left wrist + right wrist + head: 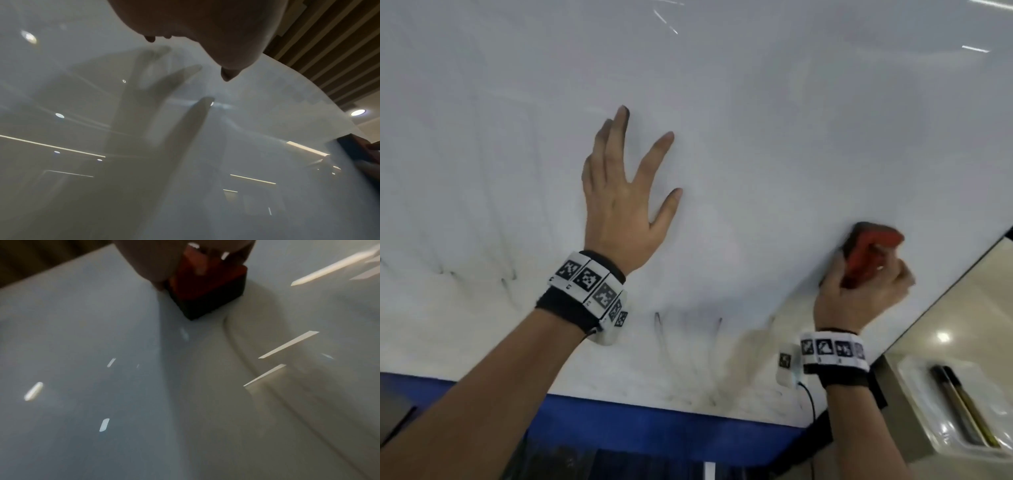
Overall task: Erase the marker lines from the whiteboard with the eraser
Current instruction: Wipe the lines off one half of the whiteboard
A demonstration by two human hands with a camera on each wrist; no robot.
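Note:
A large whiteboard (756, 120) fills the head view. Faint black marker smears (688, 329) remain low on it, with more at the left (506, 279). My right hand (859, 294) grips a red eraser (869, 253) with a dark felt face, pressed against the board near its right edge. In the right wrist view the eraser (207, 288) touches the board (123, 369). My left hand (626, 192) lies flat on the board with fingers spread, left of the eraser. The left wrist view shows fingertips (227, 75) on the glossy board (102, 162).
A blue strip (654, 425) runs below the board's bottom edge. At the lower right a white tray (914, 404) holds markers (962, 404). The board's right edge (941, 294) lies just beyond the eraser. A slatted ceiling (329, 40) shows in the left wrist view.

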